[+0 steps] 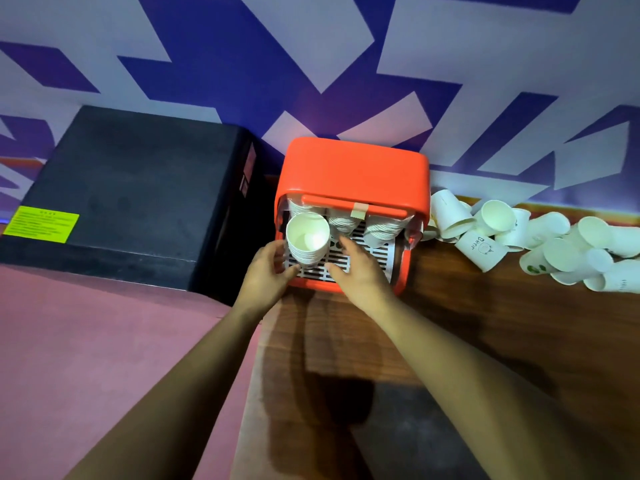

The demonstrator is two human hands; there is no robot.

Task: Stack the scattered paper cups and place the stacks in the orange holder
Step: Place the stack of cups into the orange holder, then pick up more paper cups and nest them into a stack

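Purple and white angular shapes cover the wall (311, 46) behind everything. Far to the left of the left grip sits a matte black box (138, 188) with squared edges and a yellow-green label (43, 224) on its near corner. A dull pink floor (86, 341) spreads below it.

The left grip (266, 271) curls round the lower left side of a stack of paper cups (307, 242), fingers behind it and thumb under it. This stack is smooth white, ribbed where the rims nest, and tilted with its round mouth toward the camera. It stands in the left end of the orange holder (353, 171), a glossy plastic case with rounded corners and a white slatted tray (381, 252). Two further nested stacks (343, 223) hang under the holder's front bar, just beyond the right grip, and a strip of tan tape (359, 211) is stuck on that bar.

The right grip (356, 271) holds nothing. Its fingers are loosely straight over the slats, just right of the held stack, and cover part of the tray.

Dark wood-grain surface (485, 323) carries the holder. Well to the right of the right grip, the scattered paper cups (540, 240) lie tumbled on their sides in a heap against the wall. One nearer cup (481, 249) is printed "Bear".
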